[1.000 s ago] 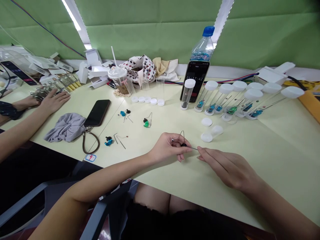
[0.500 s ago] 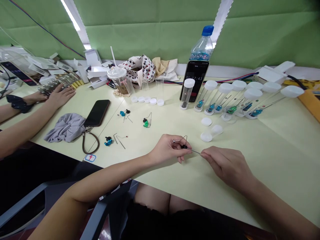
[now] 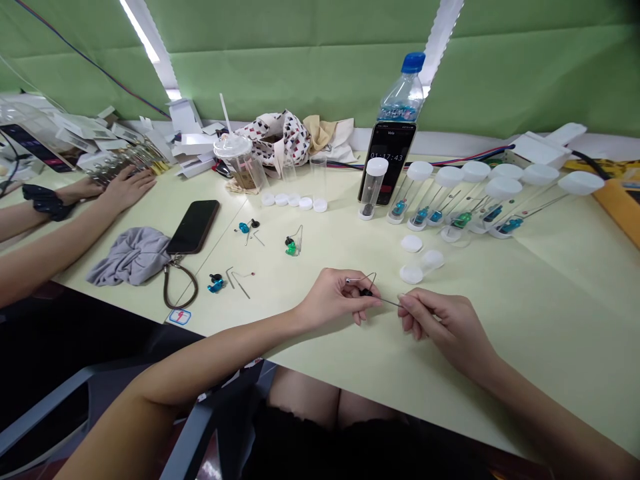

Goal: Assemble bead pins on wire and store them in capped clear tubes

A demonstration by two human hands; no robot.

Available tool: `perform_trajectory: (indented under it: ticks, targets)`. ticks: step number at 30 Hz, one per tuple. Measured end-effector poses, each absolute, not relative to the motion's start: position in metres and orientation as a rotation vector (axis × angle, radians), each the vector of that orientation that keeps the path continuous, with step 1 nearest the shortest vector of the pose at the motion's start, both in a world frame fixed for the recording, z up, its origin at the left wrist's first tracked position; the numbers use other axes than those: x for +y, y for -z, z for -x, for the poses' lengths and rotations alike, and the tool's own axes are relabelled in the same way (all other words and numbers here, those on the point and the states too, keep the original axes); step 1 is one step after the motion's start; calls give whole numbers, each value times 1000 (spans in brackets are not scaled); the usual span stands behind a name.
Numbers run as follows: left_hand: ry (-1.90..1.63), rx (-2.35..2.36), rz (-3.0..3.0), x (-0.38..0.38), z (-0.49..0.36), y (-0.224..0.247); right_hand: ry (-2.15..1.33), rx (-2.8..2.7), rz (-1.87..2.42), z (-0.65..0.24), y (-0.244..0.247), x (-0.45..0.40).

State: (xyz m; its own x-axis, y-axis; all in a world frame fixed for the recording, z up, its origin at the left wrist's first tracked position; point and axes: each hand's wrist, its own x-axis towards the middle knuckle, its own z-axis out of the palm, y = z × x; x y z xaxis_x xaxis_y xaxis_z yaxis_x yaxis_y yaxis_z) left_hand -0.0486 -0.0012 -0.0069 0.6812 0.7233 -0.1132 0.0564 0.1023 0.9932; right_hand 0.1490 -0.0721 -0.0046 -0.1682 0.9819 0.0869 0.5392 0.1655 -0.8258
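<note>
My left hand (image 3: 336, 299) is closed in a pinch on a small black part (image 3: 367, 292) with a bent metal wire (image 3: 373, 279) rising from it. My right hand (image 3: 445, 320) pinches the outer end of a thin metal rod (image 3: 390, 303), whose other end reaches to the black part. Fingers hide much of both pieces. On the table to the left lie a green part with wire (image 3: 291, 247), a blue part (image 3: 216, 285) beside L-shaped metal keys (image 3: 242, 283), and another blue part (image 3: 244, 228) farther back.
Clear tubes with white caps (image 3: 449, 176) stand at the back right, several holding blue or green parts. Loose white caps (image 3: 411, 243) lie before them. A phone showing a timer (image 3: 393, 147) leans on a bottle (image 3: 403, 97). A co-worker's hands (image 3: 127, 190) are at far left.
My right hand has turned on the rod, so its curled fingers now show beneath the thumb. My left hand stays nearly still. The co-worker's hands have shifted slightly right.
</note>
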Motion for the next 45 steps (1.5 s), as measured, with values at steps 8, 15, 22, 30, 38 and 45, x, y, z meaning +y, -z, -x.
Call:
perform_trajectory:
  ticks: [8,15,22,30,38,45]
  targets:
    - [-592,675,-1405,1,49,6,-996,-1635,1502,-151,8,-70]
    - [-627,689,-1453,1,48,5,-1103,-1595,1510,-151,5,-71]
    - [-663,676,-1497,-1,50,7,-1274,-1474,1500,-150,7,-71]
    - [-685,645,-1464,0,49,6,-1289,-1384,1518,-149,4,-70]
    - [-715,665,-1553,1,50,5,-1473,-1267,1486,-150,3,-67]
    - [-742,639,-1527,1,49,4,-1435,-1287,1497,-148,2,-68]
